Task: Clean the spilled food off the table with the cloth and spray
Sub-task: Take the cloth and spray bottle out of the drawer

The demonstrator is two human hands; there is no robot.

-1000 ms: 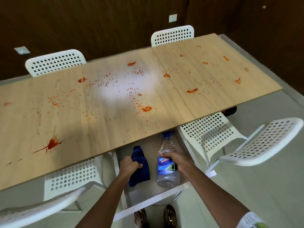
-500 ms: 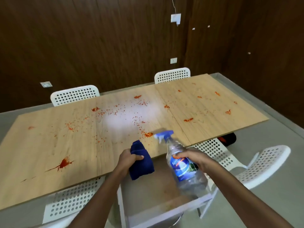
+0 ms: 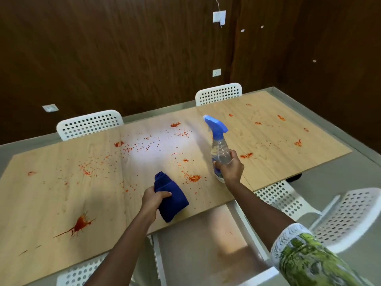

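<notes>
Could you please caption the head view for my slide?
Left hand grips folded blue cloth, right hand holds clear spray bottle above red-spattered wooden table.

A: The table (image 3: 61, 182) looks like pale wood grain, smooth, with a soft sheen, and the wall (image 3: 103, 48) is dark wood panelling

B: The cloth (image 3: 171, 195) is plush, matt blue fabric; the spray bottle (image 3: 220, 149) is clear ribbed plastic; the chairs (image 3: 90, 123) are perforated white plastic

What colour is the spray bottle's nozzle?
Blue, on a clear spray bottle; the head view shows it best.
</notes>
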